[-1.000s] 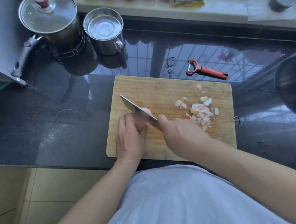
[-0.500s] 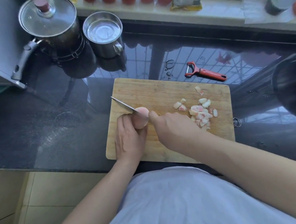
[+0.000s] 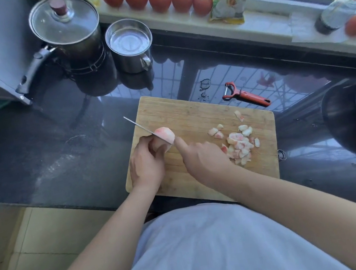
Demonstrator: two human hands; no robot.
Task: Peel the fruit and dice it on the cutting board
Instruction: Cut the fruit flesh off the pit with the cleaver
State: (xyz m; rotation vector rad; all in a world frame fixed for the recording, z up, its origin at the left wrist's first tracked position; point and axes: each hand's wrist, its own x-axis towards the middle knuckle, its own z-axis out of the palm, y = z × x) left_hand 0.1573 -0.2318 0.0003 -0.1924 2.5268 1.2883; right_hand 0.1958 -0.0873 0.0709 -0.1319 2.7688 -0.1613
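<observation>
The left hand point(image 3: 146, 163) curls round the peeled fruit point(image 3: 164, 137) at the board's point(image 3: 187, 114) left side. The knife point(image 3: 139, 127) sits on the fruit, its blade running up-left past the fingertips, edge close to them. The right hand point(image 3: 201, 156) grips the handle, forefinger along the spine. Diced bits point(image 3: 239, 143) lie right. Versus 1 second ago, the blade has tilted flatter

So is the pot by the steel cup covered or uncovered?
Covered. A glass lid with a dark red knob sits flat on the pot, closing its rim beside the steel cup.
</observation>
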